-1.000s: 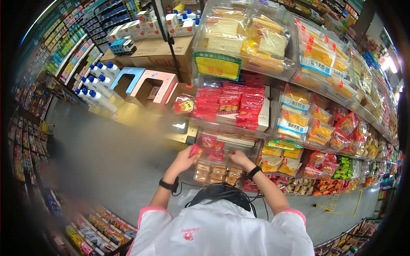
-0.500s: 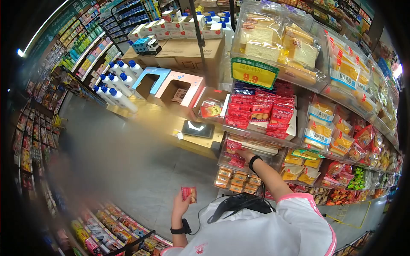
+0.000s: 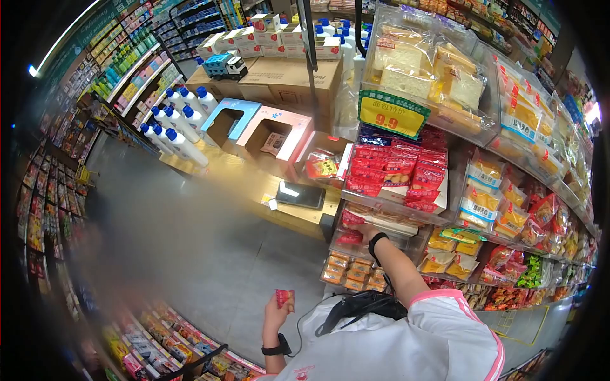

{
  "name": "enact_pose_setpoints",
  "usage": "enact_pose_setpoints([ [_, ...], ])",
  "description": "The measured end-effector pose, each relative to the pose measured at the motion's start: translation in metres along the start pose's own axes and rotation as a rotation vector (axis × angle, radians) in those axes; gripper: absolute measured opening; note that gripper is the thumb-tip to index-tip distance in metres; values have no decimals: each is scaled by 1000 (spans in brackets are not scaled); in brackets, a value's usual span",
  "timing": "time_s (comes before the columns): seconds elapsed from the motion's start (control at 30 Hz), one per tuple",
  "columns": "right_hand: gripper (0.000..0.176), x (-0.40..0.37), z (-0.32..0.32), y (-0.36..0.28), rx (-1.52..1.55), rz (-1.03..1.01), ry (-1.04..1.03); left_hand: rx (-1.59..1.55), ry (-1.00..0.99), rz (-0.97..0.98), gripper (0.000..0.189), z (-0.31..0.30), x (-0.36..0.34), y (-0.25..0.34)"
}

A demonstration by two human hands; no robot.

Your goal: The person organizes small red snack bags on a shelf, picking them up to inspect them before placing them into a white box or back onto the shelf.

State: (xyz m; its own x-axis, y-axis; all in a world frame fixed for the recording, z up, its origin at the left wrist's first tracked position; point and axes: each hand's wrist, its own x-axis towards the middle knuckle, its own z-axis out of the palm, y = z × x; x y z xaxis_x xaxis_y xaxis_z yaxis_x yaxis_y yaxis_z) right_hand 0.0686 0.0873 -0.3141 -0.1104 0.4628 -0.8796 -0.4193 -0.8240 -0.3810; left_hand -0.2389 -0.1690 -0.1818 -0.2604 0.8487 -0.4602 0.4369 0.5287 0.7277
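Observation:
My left hand [image 3: 274, 316] is closed on a small red snack packet [image 3: 285, 301], held low over the grey floor. On the right, my right hand [image 3: 366, 232] reaches into a clear shelf bin holding red packets [image 3: 351, 236]. Its fingers are partly hidden there, and I cannot make out whether they grip anything. Just above that bin, a tray holds many red packets [image 3: 399, 166], beneath a green and yellow price sign [image 3: 392, 115] reading 9.9. Small orange-brown packaged cakes [image 3: 358, 275] fill the bin below.
A dark phone [image 3: 300, 195] lies on a wooden table [image 3: 279, 216]. Beside it stand a blue box [image 3: 230, 119], a pink box [image 3: 279, 136] and white bottles with blue caps [image 3: 186, 147]. Packaged bread [image 3: 406, 66] fills the upper right bins. A blue toy truck [image 3: 225, 65] sits on cartons.
The view has shifted slightly, so the shelves and table appear a little further right. My left hand still holds its packet, now turned more side-on. My right hand stays at the bin.

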Motion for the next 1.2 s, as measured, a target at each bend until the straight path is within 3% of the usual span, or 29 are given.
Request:
enact_pose_setpoints([
  [0.07,23,43,-18,6,-21,-20,2,44,-10,49,27,3,4,7],
  [0.17,26,59,-34,8,246,63,-59,7,-25,146,27,5,9,25],
  [0.27,29,65,-43,11,228,23,20,-105,-99,101,27,4,14,50],
  [0.3,28,68,-55,12,200,4,-101,-142,-119,115,27,6,21,45],
  [0.4,27,-26,-27,-7,-186,-138,14,-247,-166,161,27,14,42,34],
  [0.53,26,-48,-50,-8,-548,-184,-115,-377,-179,225,27,24,67,42],
  [0.57,24,-52,-56,-4,-458,-218,-201,-410,-177,235,27,28,73,39],
  [0.7,26,-125,-46,-12,-649,-425,-215,-461,-289,227,28,33,82,73],
  [0.8,28,-136,-57,-8,-781,-604,-282,-371,-299,258,29,43,91,90],
  [0.9,31,-191,-43,-16,-641,-565,-420,-387,-364,379,24,62,114,85],
  [1.0,32,-221,-34,-19,-539,-560,-494,-464,-557,236,25,51,87,145],
  [1.07,32,-235,-30,-24,-541,-592,-527,-341,-595,325,26,49,86,163],
  [1.2,25,-254,-31,-33,-846,-721,-411,-362,-660,328,33,53,92,172],
])
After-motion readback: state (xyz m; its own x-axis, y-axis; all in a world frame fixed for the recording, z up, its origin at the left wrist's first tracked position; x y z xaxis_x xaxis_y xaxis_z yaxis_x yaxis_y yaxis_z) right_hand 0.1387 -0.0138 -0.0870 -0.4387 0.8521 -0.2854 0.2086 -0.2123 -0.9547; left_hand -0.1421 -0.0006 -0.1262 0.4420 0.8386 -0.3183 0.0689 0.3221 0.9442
